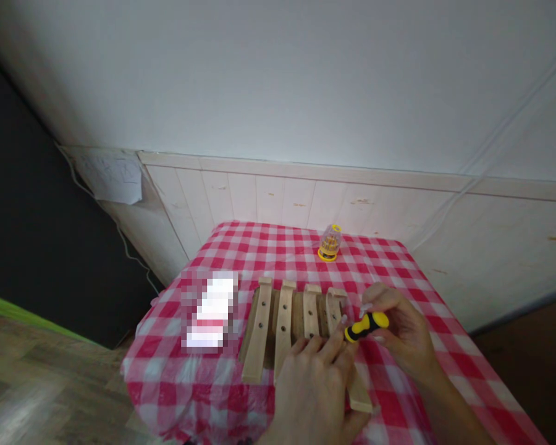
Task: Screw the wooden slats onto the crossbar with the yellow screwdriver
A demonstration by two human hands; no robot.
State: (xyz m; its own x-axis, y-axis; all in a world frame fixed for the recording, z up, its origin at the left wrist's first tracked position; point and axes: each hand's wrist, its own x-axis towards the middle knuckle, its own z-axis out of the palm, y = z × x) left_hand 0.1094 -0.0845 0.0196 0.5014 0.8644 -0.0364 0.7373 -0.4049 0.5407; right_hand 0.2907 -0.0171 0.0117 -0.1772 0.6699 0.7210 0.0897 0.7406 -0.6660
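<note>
A wooden rack of several pale slats (278,324) lies on a table with a red and white checked cloth (259,253). My left hand (317,386) rests on the rack's near right part, fingers closed against a slat. Just right of the rack, my right hand (401,334) is closed round a small screwdriver with a yellow and black handle (366,326). Its tip points left toward the rightmost slat and is hidden behind my left fingers.
A small yellow stand holding screwdriver bits (330,243) sits near the table's far edge. A blurred-out white and red patch (209,311) lies left of the rack. A white panelled wall (296,198) runs behind the table. Wood floor shows at lower left.
</note>
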